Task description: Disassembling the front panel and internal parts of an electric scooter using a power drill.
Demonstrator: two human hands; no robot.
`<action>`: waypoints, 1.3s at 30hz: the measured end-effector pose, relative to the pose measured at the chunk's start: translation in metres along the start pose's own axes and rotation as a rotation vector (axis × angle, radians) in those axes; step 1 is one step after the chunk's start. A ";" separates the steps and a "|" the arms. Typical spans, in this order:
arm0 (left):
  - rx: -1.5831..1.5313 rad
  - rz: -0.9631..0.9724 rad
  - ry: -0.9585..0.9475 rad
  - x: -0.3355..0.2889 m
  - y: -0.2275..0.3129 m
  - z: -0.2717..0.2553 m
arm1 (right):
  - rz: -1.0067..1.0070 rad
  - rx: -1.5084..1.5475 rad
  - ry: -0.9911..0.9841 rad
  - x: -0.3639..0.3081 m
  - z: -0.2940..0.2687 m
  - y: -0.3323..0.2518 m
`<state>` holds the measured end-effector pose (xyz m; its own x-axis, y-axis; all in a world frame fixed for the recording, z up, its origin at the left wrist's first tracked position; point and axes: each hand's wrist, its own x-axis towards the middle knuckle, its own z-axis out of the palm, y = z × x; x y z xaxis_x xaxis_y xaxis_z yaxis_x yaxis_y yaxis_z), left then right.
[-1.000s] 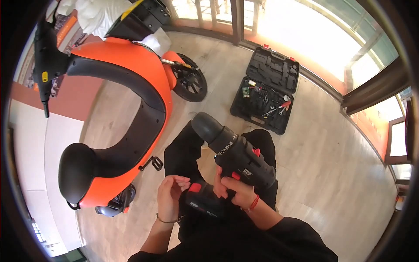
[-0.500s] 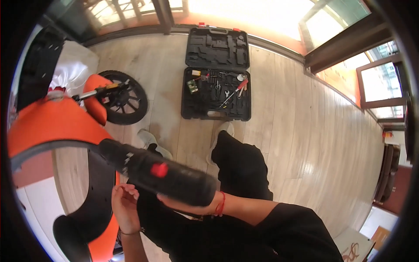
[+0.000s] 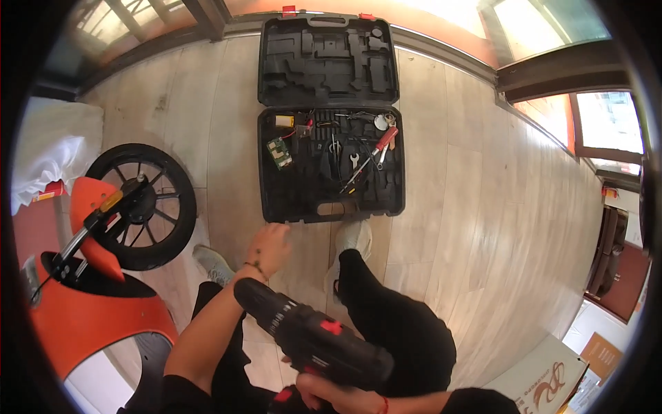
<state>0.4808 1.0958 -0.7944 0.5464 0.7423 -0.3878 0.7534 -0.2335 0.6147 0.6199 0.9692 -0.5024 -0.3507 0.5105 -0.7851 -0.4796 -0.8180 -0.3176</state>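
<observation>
My right hand [image 3: 331, 392] is wrapped round the handle of a black cordless drill [image 3: 324, 345] with a red switch on top. The drill is held low over my lap, its chuck end pointing up and left. My left hand [image 3: 270, 247] reaches forward, its back toward me, just short of the front edge of a black tool case [image 3: 276, 200]. Its fingers are mostly hidden. In the case lie a red-handled screwdriver [image 3: 386, 140], a small wrench [image 3: 354, 161], a green circuit board [image 3: 279, 153] and a yellow battery pack [image 3: 284, 121].
The case's lid [image 3: 327, 69] lies opened back, with moulded hollows. At the left stands an orange scooter [image 3: 103, 324] with a black spoked wheel [image 3: 141, 207]. A white cardboard box [image 3: 538, 379] is at the lower right. My shoes [image 3: 355, 238] rest on the wood floor [image 3: 469, 228].
My left hand has moved forward and right, from beside the drill to near the tool case. My right hand has brought the drill lower and to the right. The view has shifted.
</observation>
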 end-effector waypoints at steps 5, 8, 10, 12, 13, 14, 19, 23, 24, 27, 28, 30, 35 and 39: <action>0.308 0.192 -0.019 0.051 -0.016 0.059 | 0.096 0.161 0.011 0.001 -0.010 -0.001; 0.373 0.267 0.081 0.053 -0.033 0.077 | 0.152 0.266 0.010 0.002 -0.017 -0.001; 0.367 0.250 0.049 0.053 -0.043 0.076 | 0.180 0.334 0.001 0.002 -0.020 -0.002; 0.374 0.235 0.022 0.054 -0.046 0.075 | 0.201 0.401 -0.019 0.004 -0.022 -0.002; 0.350 0.255 0.042 0.053 -0.044 0.075 | 0.210 0.433 -0.034 0.002 -0.021 -0.003; 0.333 0.273 0.060 0.051 -0.043 0.071 | 0.219 0.469 -0.055 0.000 -0.021 -0.004; 0.246 0.143 -0.045 0.058 -0.039 0.062 | 0.211 0.654 -0.080 0.011 -0.028 -0.004; -0.018 0.032 0.141 0.089 -0.038 0.027 | 0.147 0.759 -0.163 0.024 -0.036 -0.012; -0.017 0.027 0.140 0.102 -0.038 0.019 | 0.131 0.782 -0.178 0.028 -0.037 -0.014; 0.014 0.004 0.352 0.149 -0.031 0.005 | 0.068 0.849 -0.235 0.036 -0.044 -0.021; 0.005 -0.077 0.388 0.167 -0.022 0.006 | 0.033 0.876 -0.264 0.033 -0.048 -0.025; -0.013 -0.181 0.426 0.186 -0.016 0.017 | 0.000 0.916 -0.300 0.043 -0.055 -0.029; -0.056 -0.463 0.448 0.205 -0.007 0.030 | -0.119 1.013 -0.357 0.054 -0.068 -0.047; -0.045 -0.266 0.410 0.174 0.003 0.035 | -0.230 1.090 -0.366 0.056 -0.083 -0.059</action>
<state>0.5910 1.2027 -0.8847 0.1411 0.9609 -0.2383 0.8257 0.0186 0.5638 0.6958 1.0239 -0.5717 -0.2914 0.8077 -0.5126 -0.9349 -0.1271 0.3313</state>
